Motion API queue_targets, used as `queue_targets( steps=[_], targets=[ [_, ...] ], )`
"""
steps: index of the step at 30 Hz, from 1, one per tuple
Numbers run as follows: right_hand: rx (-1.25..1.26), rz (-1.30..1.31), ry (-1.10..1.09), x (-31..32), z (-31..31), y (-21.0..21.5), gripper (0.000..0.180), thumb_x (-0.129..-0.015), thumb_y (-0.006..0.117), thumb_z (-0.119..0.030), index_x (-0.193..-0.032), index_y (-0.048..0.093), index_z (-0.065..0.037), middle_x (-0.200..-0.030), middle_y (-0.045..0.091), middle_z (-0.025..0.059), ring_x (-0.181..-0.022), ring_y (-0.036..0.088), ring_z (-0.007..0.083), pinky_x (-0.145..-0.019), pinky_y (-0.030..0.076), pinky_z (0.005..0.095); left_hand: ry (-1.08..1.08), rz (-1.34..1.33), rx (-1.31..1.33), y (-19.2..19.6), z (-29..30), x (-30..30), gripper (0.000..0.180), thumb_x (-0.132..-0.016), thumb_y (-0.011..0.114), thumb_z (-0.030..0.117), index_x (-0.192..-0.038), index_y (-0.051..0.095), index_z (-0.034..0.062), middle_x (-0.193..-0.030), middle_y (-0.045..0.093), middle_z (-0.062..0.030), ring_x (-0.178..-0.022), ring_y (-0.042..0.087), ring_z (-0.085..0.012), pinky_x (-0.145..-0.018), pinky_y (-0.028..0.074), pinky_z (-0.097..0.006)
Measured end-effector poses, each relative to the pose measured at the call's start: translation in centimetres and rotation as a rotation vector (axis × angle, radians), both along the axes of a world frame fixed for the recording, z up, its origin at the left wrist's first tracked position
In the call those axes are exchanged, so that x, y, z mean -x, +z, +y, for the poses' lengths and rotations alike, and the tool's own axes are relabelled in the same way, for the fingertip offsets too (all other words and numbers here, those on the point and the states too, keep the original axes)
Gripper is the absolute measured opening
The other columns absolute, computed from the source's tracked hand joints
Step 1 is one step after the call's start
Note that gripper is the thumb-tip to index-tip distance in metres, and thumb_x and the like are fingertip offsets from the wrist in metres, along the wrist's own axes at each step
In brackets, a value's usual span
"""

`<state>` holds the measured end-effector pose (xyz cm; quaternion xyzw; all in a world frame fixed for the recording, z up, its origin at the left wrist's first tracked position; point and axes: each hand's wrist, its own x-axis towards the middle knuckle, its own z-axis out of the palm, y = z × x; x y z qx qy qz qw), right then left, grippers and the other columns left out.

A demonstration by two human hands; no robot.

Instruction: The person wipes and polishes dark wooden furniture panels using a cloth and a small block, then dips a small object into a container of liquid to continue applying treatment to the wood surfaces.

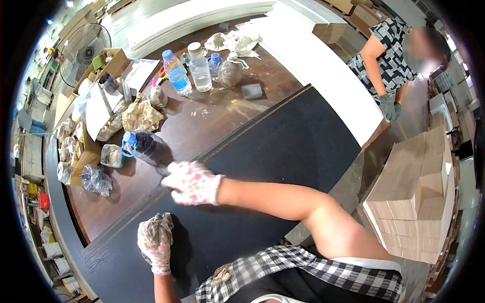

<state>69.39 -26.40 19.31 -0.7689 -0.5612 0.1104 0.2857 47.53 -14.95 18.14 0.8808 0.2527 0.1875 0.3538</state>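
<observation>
Head-worn fisheye, downward over workbench [212, 126]

Hidden under the gloved right hand [192, 183]: part of the black panel's [283, 151] far-left edge. Unclear whether the left hand [155, 241] clutches a rag.

Workshop: stacked wood blocks [414, 197], long panels [283, 151], cluttered workbench [202, 121], floor fan [83, 50].
</observation>
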Motion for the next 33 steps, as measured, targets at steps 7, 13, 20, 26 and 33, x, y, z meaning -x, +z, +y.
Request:
queue_targets(
  steps=[7,13,20,26,33],
  targets=[
    [-0.152,-0.315,-0.511,-9.0,-12.3,3.3,0.028,-0.073,0.068,-0.018,-0.101,0.068,-0.015,-0.076,0.056,0.0077,-0.071,0.059,0.0261,-0.063,0.05,0.0386,-0.063,0.013,-0.193,0.2,-0.5,0.3,0.014,-0.086,0.06,0.008,-0.098,0.065,0.0009,-0.094,0.063,-0.0103,-0.086,0.062,-0.0235,-0.083,0.048,-0.033],
    [0.198,-0.317,-0.835,-16.7,-23.2,2.7,0.032,-0.074,0.068,-0.025,-0.104,0.07,-0.015,-0.09,0.059,0.0119,-0.082,0.062,0.0288,-0.077,0.052,0.0405,0.001,-0.012,0.032,0.6,-1.0,0.0,0.018,-0.089,0.062,0.014,-0.099,0.064,0.0004,-0.096,0.063,-0.0093,-0.089,0.062,-0.0208,-0.084,0.048,-0.032],
    [0.345,-0.243,-1.013,-22.8,-27.9,4.0,0.038,-0.075,0.072,-0.021,-0.112,0.068,-0.012,-0.107,0.068,0.0146,-0.101,0.064,0.0283,-0.09,0.049,0.0397,0.012,0.044,0.001,-0.1,-0.4,0.6,0.021,-0.089,0.062,0.018,-0.101,0.065,0.0002,-0.095,0.063,-0.0087,-0.088,0.061,-0.0197,-0.084,0.048,-0.032],
    [0.163,-0.413,-0.651,-14.4,-20.3,2.7,0.024,-0.075,0.064,-0.027,-0.094,0.068,-0.012,-0.088,0.061,0.014,-0.081,0.063,0.0308,-0.072,0.053,0.0416,-0.016,-0.034,-0.119,-0.7,-0.5,0.7,0.021,-0.09,0.062,0.018,-0.101,0.065,0.0006,-0.095,0.064,-0.0088,-0.088,0.062,-0.0206,-0.083,0.048,-0.032],
    [0.036,-0.236,-0.322,0.0,-6.7,1.4,0.018,-0.074,0.063,-0.024,-0.087,0.065,-0.011,-0.081,0.057,0.0143,-0.074,0.061,0.0317,-0.065,0.052,0.0431,-0.093,0.044,-0.161,-0.7,0.1,0.6,0.021,-0.089,0.062,0.017,-0.102,0.067,0.0012,-0.096,0.066,-0.0101,-0.087,0.064,-0.0234,-0.083,0.049,-0.033]
  ],
)
